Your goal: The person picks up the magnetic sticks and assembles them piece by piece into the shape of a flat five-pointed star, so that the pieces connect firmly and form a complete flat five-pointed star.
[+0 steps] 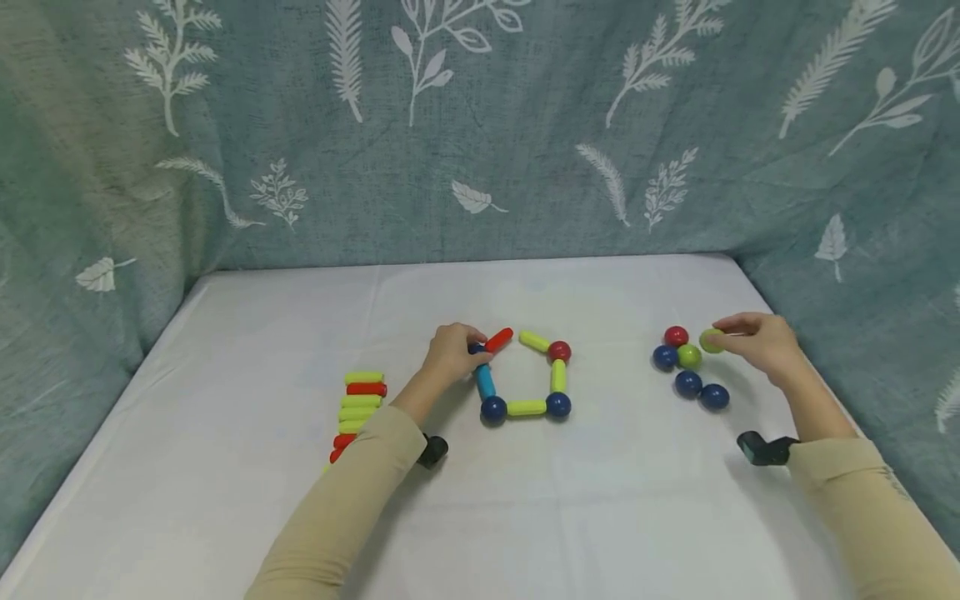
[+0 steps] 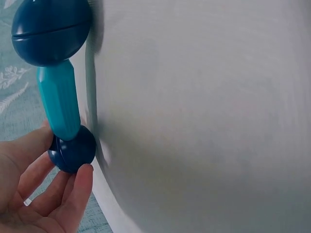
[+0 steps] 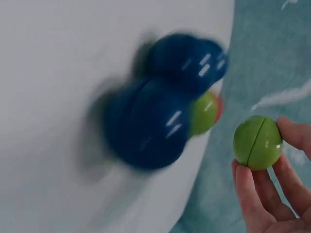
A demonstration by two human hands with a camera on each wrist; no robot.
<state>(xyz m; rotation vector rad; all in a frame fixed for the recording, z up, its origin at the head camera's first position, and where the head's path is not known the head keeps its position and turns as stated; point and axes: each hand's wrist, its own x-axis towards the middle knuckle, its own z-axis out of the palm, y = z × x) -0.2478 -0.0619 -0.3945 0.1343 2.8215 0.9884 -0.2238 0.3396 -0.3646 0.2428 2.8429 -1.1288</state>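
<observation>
My left hand (image 1: 450, 352) pinches a dark blue ball (image 2: 74, 151) between thumb and fingers. That ball joins a light blue rod (image 1: 485, 382) and a red rod (image 1: 499, 340). Both belong to an open ring on the table, with more blue balls, a red ball (image 1: 559, 352) and yellow-green rods (image 1: 527, 407). A gap parts the red rod from the upper yellow-green rod (image 1: 534, 341). On the right, my right hand (image 1: 767, 343) holds a green ball (image 3: 257, 142) by its fingertips, beside a cluster of loose balls.
The cluster holds a red ball (image 1: 676, 336), a green ball (image 1: 689, 357) and several blue balls (image 1: 715, 397). Left of the ring, yellow-green and red rods (image 1: 366, 389) lie in a column, partly behind my left sleeve. A patterned cloth (image 1: 480, 167) hangs behind the white table (image 1: 600, 500).
</observation>
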